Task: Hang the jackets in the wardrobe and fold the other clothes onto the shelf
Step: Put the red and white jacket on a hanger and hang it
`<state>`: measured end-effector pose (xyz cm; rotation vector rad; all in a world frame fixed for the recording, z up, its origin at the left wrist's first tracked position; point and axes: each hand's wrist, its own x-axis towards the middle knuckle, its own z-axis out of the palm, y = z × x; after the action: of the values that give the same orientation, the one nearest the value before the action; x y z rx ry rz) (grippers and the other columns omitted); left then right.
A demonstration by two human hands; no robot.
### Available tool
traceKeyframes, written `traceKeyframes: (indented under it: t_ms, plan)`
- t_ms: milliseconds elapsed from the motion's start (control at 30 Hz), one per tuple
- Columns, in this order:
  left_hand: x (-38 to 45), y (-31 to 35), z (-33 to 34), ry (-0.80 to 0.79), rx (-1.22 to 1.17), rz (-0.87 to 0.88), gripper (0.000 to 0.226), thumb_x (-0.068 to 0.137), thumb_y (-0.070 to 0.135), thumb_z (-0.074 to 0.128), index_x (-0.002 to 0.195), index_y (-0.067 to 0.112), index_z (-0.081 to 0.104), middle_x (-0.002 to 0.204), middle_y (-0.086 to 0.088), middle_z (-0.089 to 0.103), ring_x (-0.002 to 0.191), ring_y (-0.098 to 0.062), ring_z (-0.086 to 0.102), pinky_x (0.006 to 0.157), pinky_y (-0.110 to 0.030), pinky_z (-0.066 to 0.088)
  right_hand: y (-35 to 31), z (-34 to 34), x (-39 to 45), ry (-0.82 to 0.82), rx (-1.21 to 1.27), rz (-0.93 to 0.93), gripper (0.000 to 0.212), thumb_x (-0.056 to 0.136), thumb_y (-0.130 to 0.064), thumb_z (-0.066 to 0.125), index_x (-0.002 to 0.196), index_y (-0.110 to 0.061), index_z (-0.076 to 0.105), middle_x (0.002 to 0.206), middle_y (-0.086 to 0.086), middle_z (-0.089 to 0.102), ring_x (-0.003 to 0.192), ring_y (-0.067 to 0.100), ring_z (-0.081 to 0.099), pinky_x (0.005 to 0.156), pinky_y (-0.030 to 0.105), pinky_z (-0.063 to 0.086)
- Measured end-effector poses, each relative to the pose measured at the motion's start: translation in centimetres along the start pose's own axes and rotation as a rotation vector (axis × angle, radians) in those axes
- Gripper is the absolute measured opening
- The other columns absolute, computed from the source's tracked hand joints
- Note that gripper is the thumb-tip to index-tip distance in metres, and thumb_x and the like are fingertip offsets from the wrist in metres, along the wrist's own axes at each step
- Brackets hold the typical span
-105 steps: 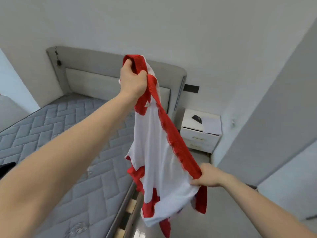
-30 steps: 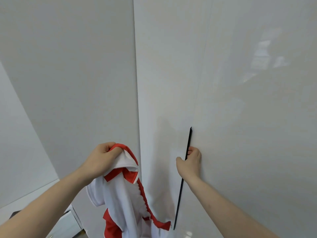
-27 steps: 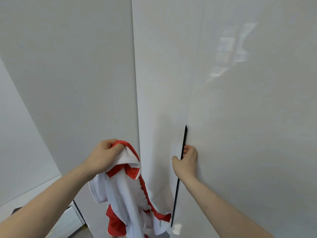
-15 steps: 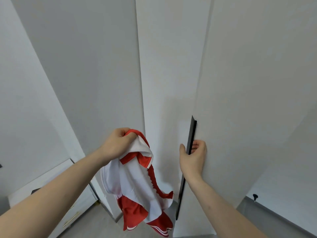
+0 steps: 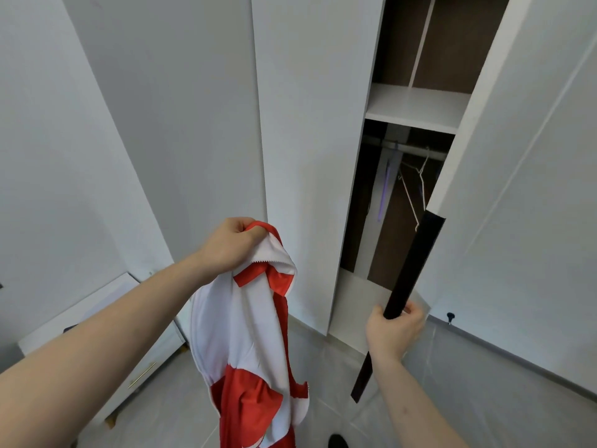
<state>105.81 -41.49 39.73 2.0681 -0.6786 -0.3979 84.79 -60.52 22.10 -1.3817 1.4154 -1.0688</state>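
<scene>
My left hand grips the bunched collar end of a white and red garment, which hangs down in front of me. My right hand is curled round the long black handle on the edge of the white wardrobe door. That door stands partly swung out. Through the gap I see a white shelf, a hanging rail under it, and a wire hanger on the rail. The lower inside of the wardrobe is mostly hidden.
The left wardrobe door stays closed beside the gap. A white bedside cabinet with a gold drawer pull stands at lower left against the wall. Grey floor spreads below the doors.
My right hand has pulled the door outward by its handle, so the shelf, rail and hanger now show. My left hand still holds the garment at about the same height.
</scene>
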Motion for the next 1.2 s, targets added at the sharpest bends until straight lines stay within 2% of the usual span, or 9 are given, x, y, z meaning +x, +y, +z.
traceKeyframes:
  t_ms: [100, 167, 267, 434, 500, 634, 734, 968, 1201]
  plan:
    - [-0.8, 0.0, -0.2, 0.005, -0.006, -0.003, 0.034, 0.094, 0.032, 0.056, 0.094, 0.000, 0.067, 0.073, 0.001, 0.057, 0.069, -0.016, 0.052, 0.068, -0.033, 0.045, 2.8, 0.1, -1.0, -0.023, -0.020, 0.267, 0.054, 0.080, -0.009, 0.079, 0.128, 0.000, 0.057, 0.129, 0.018, 0.059, 0.122, 0.042, 0.055, 0.102, 0.049, 0.051]
    - [-1.2, -0.3, -0.5, 0.007, -0.009, -0.008, 0.032, 0.095, 0.032, 0.057, 0.093, 0.002, 0.069, 0.073, 0.001, 0.059, 0.069, -0.015, 0.054, 0.069, -0.033, 0.047, 3.7, 0.8, -2.0, -0.092, -0.039, 0.554, 0.072, 0.083, -0.012, 0.078, 0.146, 0.000, 0.045, 0.146, 0.022, 0.050, 0.131, 0.043, 0.051, 0.107, 0.049, 0.046]
    - [-1.5, -0.7, -1.4, 0.014, -0.006, -0.021, 0.032, 0.095, 0.030, 0.056, 0.096, 0.001, 0.070, 0.077, -0.001, 0.061, 0.072, -0.016, 0.056, 0.070, -0.034, 0.048, 2.5, 2.9, -3.0, -0.360, 0.048, 0.723, 0.070, 0.088, -0.018, 0.075, 0.147, -0.003, 0.042, 0.146, 0.018, 0.049, 0.129, 0.037, 0.050, 0.105, 0.047, 0.047]
    - [-1.0, -0.7, -2.6, 0.039, 0.019, -0.036, 0.034, 0.096, 0.029, 0.054, 0.098, -0.003, 0.067, 0.077, -0.002, 0.058, 0.072, -0.016, 0.054, 0.071, -0.033, 0.046, -3.9, 8.8, -1.1, -0.668, 0.139, 0.424, 0.066, 0.094, -0.016, 0.068, 0.153, -0.012, 0.040, 0.151, 0.009, 0.048, 0.129, 0.027, 0.052, 0.112, 0.043, 0.046]
    - [-0.8, -0.5, -3.2, 0.050, 0.019, -0.039, 0.033, 0.097, 0.028, 0.054, 0.099, -0.002, 0.069, 0.079, -0.004, 0.061, 0.074, -0.017, 0.055, 0.072, -0.034, 0.047, -6.6, 10.6, 0.4, -0.680, 0.094, 0.282, 0.074, 0.094, -0.019, 0.068, 0.158, -0.016, 0.031, 0.159, 0.008, 0.038, 0.139, 0.028, 0.046, 0.117, 0.042, 0.040]
    - [0.7, 0.2, -4.3, 0.089, 0.026, -0.041, 0.029, 0.098, 0.029, 0.056, 0.096, 0.008, 0.075, 0.090, -0.016, 0.072, 0.079, -0.018, 0.062, 0.078, -0.036, 0.053, -10.3, 14.1, 5.6, -0.672, -0.050, 0.080, 0.081, 0.094, -0.021, 0.067, 0.161, -0.016, 0.023, 0.163, 0.009, 0.027, 0.142, 0.030, 0.042, 0.101, 0.032, 0.037]
    - [2.2, 0.9, -4.9, 0.119, 0.023, -0.035, 0.028, 0.098, 0.029, 0.056, 0.092, 0.012, 0.077, 0.098, -0.017, 0.073, 0.077, -0.017, 0.064, 0.077, -0.036, 0.054, -13.0, 16.4, 10.3, -0.635, -0.136, -0.017, 0.086, 0.093, -0.023, 0.068, 0.163, -0.015, 0.018, 0.163, 0.011, 0.025, 0.142, 0.033, 0.041, 0.112, 0.038, 0.040]
    - [7.0, 2.1, -4.6, 0.177, 0.044, -0.049, 0.026, 0.098, 0.030, 0.057, 0.091, 0.013, 0.076, 0.094, -0.013, 0.075, 0.080, -0.023, 0.067, 0.084, -0.046, 0.058, -18.3, 21.6, 19.3, -0.559, -0.157, -0.101, 0.101, 0.091, -0.025, 0.071, 0.165, -0.013, 0.004, 0.170, 0.011, 0.015, 0.153, 0.034, 0.024, 0.120, 0.044, 0.029]
    - [11.4, 2.4, -4.0, 0.186, 0.005, -0.076, 0.036, 0.086, 0.046, 0.055, 0.087, 0.014, 0.073, 0.090, -0.015, 0.072, 0.073, -0.017, 0.063, 0.075, -0.042, 0.055, -20.8, 25.5, 24.4, -0.605, -0.056, -0.108, 0.089, 0.088, -0.020, 0.074, 0.161, -0.016, 0.023, 0.158, 0.009, 0.040, 0.136, 0.030, 0.049, 0.107, 0.038, 0.046]
